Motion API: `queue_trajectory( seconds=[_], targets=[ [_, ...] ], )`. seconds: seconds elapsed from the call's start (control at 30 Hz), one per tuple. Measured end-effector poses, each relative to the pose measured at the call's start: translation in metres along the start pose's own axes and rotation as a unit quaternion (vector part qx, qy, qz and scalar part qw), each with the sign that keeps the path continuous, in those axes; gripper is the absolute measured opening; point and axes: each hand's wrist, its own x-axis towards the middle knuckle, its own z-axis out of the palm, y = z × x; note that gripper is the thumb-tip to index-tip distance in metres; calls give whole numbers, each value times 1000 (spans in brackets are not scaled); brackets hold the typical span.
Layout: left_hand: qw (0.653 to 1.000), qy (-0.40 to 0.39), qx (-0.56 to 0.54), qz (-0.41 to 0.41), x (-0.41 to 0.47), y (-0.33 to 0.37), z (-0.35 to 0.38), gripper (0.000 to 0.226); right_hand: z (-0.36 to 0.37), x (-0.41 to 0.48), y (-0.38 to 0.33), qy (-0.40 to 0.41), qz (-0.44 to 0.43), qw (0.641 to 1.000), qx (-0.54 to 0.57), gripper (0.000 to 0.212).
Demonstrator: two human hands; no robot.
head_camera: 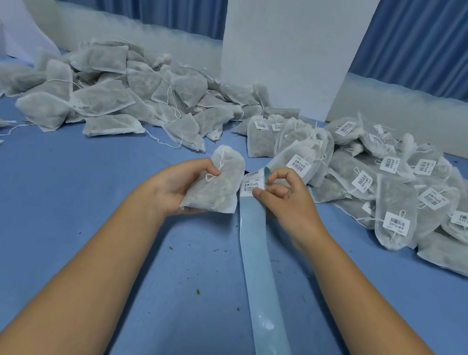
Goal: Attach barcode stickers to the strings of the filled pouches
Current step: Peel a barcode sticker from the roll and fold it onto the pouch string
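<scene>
My left hand (pixel 179 183) holds a white filled pouch (pixel 219 187) upright above the blue table, thumb near its knotted string (pixel 218 172). My right hand (pixel 283 194) pinches the top of a pale blue sticker backing strip (pixel 261 274). A white barcode sticker (pixel 251 184) sits at the strip's upper end, between the pouch and my right fingers. The strip runs down the table toward me.
A heap of unlabelled pouches (pixel 112 94) lies at the back left. A heap of pouches with barcode stickers (pixel 398 194) lies at the right. A white pillar (pixel 290 44) and blue curtains stand behind. Green crumbs dot the blue table (pixel 41 210).
</scene>
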Motion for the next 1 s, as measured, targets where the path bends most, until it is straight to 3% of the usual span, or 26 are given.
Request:
queue_trajectory(
  seconds=[0.07, 0.17, 0.33, 0.47, 0.63, 0.8, 1.0],
  targets=[
    [998, -34, -45, -9, 0, -1, 0, 22, 0, -5, 3, -22, -16, 1000, -5, 25],
    [994, -62, -89, -12, 4, -2, -2, 48, 0, -12, 6, -42, -39, 998, -26, 20],
    [985, -112, -129, -11, 6, -6, 0, 31, -7, -16, 2, -27, -86, 993, -79, 33],
    [983, -122, -137, -9, 4, -7, 2, 32, -8, -16, 2, -14, -113, 984, -138, 37],
    [980, -174, -94, -21, 1, -10, 3, 39, -11, -11, 2, 37, -121, 986, -105, 34],
    [983, -179, -43, -13, 3, -11, 1, 40, -13, -10, 5, 27, -126, 982, -136, 36],
    [969, -224, -92, -46, 2, -10, -3, 58, -15, -10, 4, 61, -214, 931, -289, 22]
  ],
)
